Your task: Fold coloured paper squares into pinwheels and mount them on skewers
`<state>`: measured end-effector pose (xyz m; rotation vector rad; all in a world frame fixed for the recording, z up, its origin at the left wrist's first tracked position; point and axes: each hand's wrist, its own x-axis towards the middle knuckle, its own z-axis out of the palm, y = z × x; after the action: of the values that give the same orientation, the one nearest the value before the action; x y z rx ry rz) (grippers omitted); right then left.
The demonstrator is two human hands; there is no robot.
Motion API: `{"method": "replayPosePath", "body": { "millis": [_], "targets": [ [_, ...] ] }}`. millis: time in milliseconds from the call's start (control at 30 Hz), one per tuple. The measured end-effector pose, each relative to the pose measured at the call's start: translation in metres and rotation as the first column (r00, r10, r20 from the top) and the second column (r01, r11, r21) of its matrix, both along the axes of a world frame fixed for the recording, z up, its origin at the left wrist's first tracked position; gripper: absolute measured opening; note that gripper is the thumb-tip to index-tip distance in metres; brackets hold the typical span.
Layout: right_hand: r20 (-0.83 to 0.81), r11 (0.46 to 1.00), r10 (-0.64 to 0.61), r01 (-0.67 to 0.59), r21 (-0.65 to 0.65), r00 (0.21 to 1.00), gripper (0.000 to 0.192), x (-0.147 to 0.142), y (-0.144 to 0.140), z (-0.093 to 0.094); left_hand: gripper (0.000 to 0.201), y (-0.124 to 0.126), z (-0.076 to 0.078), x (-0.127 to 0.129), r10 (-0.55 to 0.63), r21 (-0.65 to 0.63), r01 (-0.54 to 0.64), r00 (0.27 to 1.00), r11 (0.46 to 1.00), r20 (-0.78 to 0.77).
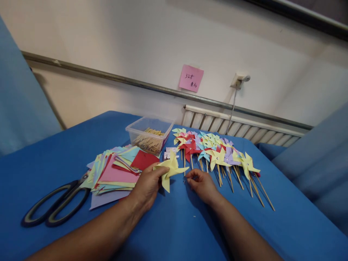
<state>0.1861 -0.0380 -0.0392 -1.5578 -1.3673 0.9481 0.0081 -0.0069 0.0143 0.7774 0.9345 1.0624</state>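
Note:
My left hand pinches a folded yellow paper pinwheel between thumb and fingers, holding it above the table. Its blades point outward, and no stick shows on it. Just to the right, my right hand is closed in a pinch. A tiny shiny bit shows by those fingertips, too small to name. Beyond the right hand lies a heap of finished paper pinwheels on wooden sticks, in yellow, red, blue and purple. Left of my left hand is a stack of coloured paper sheets.
Large dark-handled scissors lie at the left, their blades under the paper. A clear plastic box of wooden sticks stands at the back. Small printed cards lie before it. A radiator and wall rail run behind the blue-covered table.

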Motion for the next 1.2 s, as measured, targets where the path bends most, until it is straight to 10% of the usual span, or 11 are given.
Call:
{"method": "replayPosePath", "body": {
  "millis": [400, 1200],
  "targets": [
    [0.476, 0.997, -0.058, 0.022, 0.080, 0.878, 0.012, -0.013, -0.001, 0.007, 0.015, -0.005, -0.004, 0.001, -0.032, 0.055, 0.034, 0.999, 0.998, -0.042],
    [0.560, 0.994, 0.037, -0.090, 0.066, 0.828, 0.006, -0.016, -0.011, 0.017, 0.017, -0.005, -0.006, 0.001, -0.052, 0.058, 0.054, 0.998, 0.997, -0.033]
  ]
}}
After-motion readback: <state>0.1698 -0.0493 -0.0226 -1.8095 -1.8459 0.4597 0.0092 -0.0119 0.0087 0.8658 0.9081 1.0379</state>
